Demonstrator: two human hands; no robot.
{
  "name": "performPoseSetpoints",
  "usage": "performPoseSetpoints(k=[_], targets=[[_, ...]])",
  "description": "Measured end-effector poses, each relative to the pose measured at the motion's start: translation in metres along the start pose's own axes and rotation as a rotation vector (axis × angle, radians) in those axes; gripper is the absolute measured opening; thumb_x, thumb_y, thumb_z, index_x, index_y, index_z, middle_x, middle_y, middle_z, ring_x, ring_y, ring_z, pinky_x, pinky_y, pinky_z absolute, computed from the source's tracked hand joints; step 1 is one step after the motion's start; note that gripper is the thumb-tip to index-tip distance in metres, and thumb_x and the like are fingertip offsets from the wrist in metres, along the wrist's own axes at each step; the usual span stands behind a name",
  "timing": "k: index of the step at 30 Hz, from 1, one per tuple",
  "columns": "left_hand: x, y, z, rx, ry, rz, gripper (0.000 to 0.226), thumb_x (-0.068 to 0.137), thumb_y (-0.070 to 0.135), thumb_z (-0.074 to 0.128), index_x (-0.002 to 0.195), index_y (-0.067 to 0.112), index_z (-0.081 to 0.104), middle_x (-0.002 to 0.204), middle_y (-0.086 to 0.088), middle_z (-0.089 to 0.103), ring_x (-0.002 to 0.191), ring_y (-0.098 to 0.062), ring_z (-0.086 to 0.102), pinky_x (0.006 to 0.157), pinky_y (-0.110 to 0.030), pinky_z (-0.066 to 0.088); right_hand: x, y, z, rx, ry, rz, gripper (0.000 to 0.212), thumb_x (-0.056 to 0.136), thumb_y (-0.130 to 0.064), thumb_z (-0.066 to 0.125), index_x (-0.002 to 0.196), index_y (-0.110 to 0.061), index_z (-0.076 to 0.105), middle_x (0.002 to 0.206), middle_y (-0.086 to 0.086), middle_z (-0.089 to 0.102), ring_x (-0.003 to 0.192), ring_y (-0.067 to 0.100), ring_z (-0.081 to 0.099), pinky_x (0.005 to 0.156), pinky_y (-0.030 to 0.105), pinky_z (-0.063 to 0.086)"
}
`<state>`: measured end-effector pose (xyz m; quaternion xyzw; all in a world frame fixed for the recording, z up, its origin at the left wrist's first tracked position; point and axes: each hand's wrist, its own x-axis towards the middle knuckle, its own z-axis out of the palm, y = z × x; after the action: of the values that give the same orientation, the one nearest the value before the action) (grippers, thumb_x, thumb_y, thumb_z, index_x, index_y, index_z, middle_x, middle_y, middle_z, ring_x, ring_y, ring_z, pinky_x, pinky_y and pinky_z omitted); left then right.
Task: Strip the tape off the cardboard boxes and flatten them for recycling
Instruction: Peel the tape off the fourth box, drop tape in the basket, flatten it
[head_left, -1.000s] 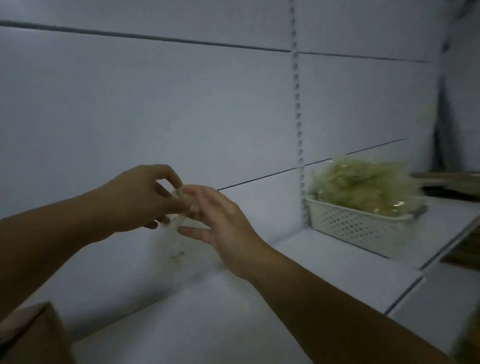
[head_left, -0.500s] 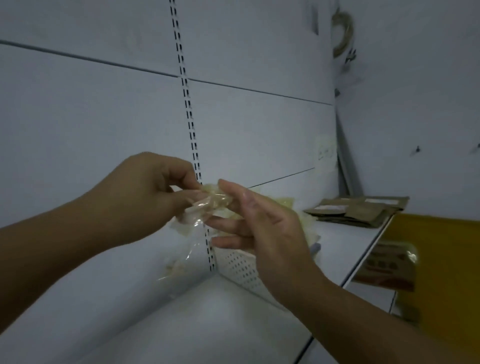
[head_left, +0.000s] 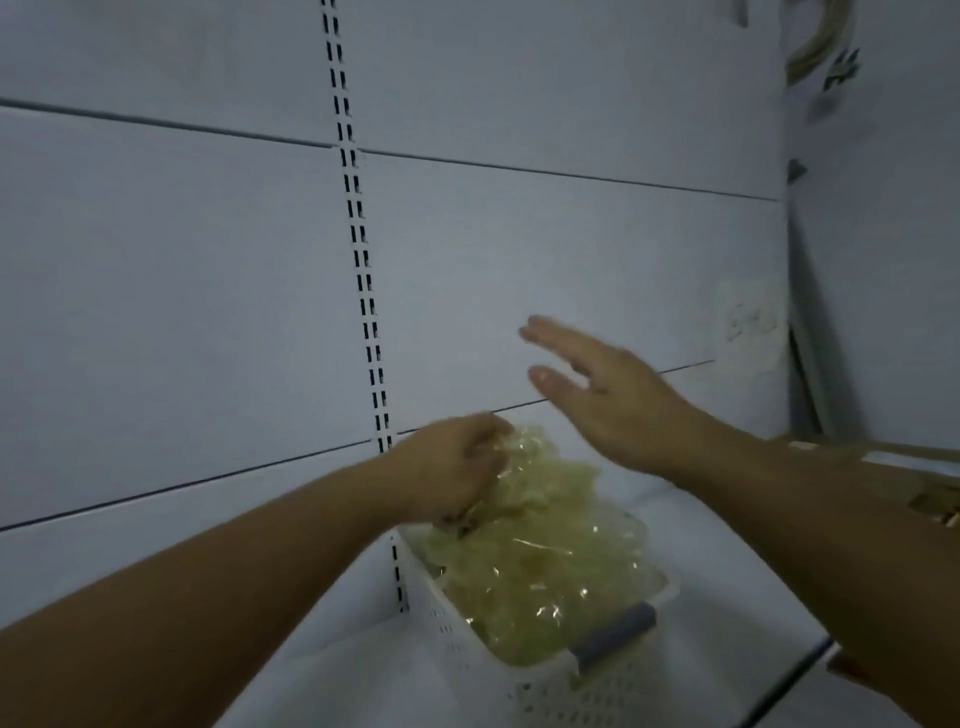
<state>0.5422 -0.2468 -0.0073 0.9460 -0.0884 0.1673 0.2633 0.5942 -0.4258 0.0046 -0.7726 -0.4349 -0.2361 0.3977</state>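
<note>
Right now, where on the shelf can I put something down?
The white shelf is bare left of the basket and between basket and flattened cardboard. The basket is crowded: heaped tape, left hand gripping it, right hand above.

The tape (head_left: 545, 561) is seen as pale yellow and glossy-clear. The basket (head_left: 467, 639) is white, patterned with rows of small holes; its handle (head_left: 613, 636) is grey. The shelf (head_left: 363, 675) is white. The panel (head_left: 182, 286) is pale grey, crossed by thin dark lines. The upright (head_left: 363, 280) is marked by paired black slots. The cardboard (head_left: 930, 501) is brown.
</note>
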Motion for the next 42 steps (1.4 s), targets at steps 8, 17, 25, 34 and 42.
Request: performPoseSetpoints(k=[8, 17, 25, 34, 42], targets=[[-0.005, -0.028, 0.037, -0.112, -0.136, -0.173, 0.027, 0.096, 0.031, 0.041, 0.116, 0.035, 0.060, 0.102, 0.010, 0.066, 0.089, -0.001, 0.061, 0.080, -0.023, 0.050, -0.020, 0.057, 0.059, -0.333, -0.598, 0.023, 0.060, 0.096, -0.053, 0.023, 0.148, -0.024, 0.014, 0.150, 0.001, 0.035, 0.133, 0.019, 0.037, 0.104, 0.029, 0.028], [-0.027, -0.052, 0.049, -0.821, 0.506, -0.196, 0.046, 0.072, -0.006, 0.072, 0.107, 0.022, 0.067, 0.109, 0.002, 0.071, 0.100, -0.011, 0.067, 0.082, -0.022, 0.055, -0.030, 0.058, 0.059, -0.170, -0.570, -0.023, 0.054, 0.095, -0.052, 0.030, 0.143, -0.027, 0.027, 0.134, -0.002, 0.053, 0.114, 0.012, 0.051, 0.092, 0.025, 0.039], [-0.023, -0.039, 0.047, -0.270, 0.287, -0.150, 0.016, 0.083, 0.028, 0.067, 0.098, 0.033, 0.067, 0.105, 0.013, 0.067, 0.096, -0.005, 0.064, 0.082, -0.027, 0.054, -0.030, 0.064, 0.056, -0.111, -0.537, 0.014, 0.062, 0.094, -0.052, 0.025, 0.148, -0.023, 0.014, 0.156, -0.004, 0.018, 0.140, 0.010, 0.021, 0.108, 0.021, 0.019], [-0.022, -0.028, 0.023, 0.053, 0.279, -0.220, 0.033, 0.074, 0.039, 0.075, 0.101, 0.041, 0.055, 0.119, 0.011, 0.049, 0.110, -0.013, 0.048, 0.091, -0.032, 0.044, -0.049, 0.041, 0.058, 0.479, 0.102, 0.054, 0.043, 0.088, -0.056, 0.030, 0.127, -0.064, 0.014, 0.150, -0.028, 0.013, 0.133, -0.012, 0.021, 0.099, 0.007, 0.023], [-0.024, -0.026, 0.004, -0.374, 0.264, -0.285, 0.027, 0.084, 0.032, 0.067, 0.109, 0.024, 0.061, 0.105, 0.006, 0.063, 0.097, -0.013, 0.064, 0.086, -0.033, 0.053, -0.003, 0.024, 0.021, 0.138, 0.195, 0.017, 0.019, 0.093, -0.028, 0.050, 0.111, -0.031, 0.058, 0.127, -0.011, 0.054, 0.120, 0.010, 0.047, 0.091, 0.013, 0.034]])
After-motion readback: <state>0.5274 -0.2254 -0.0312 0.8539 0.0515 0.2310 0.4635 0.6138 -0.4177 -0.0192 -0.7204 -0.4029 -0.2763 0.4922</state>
